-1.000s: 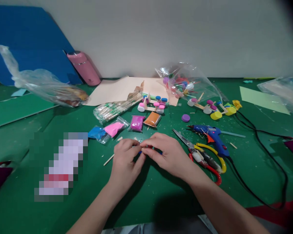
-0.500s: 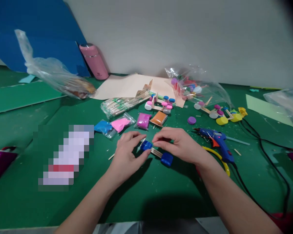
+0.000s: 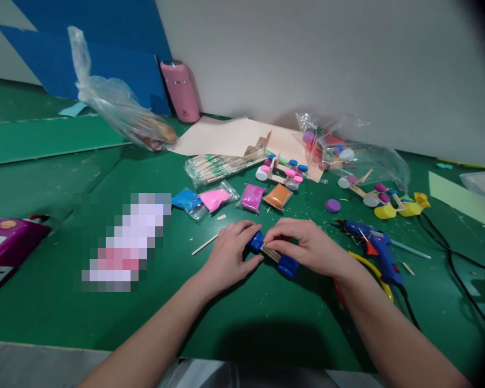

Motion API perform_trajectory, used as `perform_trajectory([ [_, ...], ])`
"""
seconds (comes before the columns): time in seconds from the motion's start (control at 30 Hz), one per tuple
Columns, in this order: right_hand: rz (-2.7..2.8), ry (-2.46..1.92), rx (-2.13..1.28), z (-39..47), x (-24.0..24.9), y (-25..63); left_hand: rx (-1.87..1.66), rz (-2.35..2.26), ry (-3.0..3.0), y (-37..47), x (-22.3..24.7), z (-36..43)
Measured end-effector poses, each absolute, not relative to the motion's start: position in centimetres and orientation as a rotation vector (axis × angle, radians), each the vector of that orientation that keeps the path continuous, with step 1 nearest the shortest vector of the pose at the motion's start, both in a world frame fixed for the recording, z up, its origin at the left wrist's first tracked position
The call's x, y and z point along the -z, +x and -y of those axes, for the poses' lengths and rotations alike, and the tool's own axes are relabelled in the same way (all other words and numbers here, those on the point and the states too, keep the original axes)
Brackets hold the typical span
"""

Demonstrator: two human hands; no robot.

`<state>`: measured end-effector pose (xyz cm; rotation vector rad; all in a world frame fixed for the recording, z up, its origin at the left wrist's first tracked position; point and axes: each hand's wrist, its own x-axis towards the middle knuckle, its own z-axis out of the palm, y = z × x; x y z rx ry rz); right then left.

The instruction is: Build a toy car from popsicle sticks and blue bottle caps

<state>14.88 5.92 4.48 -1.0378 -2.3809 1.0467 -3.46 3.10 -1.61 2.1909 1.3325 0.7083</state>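
Note:
A small model of wooden sticks (image 3: 272, 254) with blue bottle caps (image 3: 288, 266) at its ends lies on the green table. My left hand (image 3: 235, 249) is closed around its far left end, thumb and index finger at the blue cap (image 3: 256, 242) there. Over the sticks near that cap, my right hand (image 3: 298, 241) has thumb and forefinger pinched together; anything between the tips is too small to make out. A loose thin stick (image 3: 205, 244) lies left of my left hand.
A blue glue gun (image 3: 372, 245) with a black cord lies right of my right hand. Behind are clay packets (image 3: 253, 197), bundled sticks (image 3: 222, 166) and cap-wheeled models (image 3: 283, 173). A pink flask (image 3: 180, 91) stands at the wall; a purple power strip (image 3: 12, 245) lies left.
The camera view has swung left, so the scene sits farther right. My right fingertips have come lower onto the sticks by the cap; my left hand keeps its grip.

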Motion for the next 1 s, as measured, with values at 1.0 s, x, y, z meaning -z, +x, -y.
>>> perform_trajectory([
  [1.0,2.443,-1.012,-0.963,-5.87,-4.46,14.5,-0.631,-1.373,2.234,-3.19,1.6,-3.15],
])
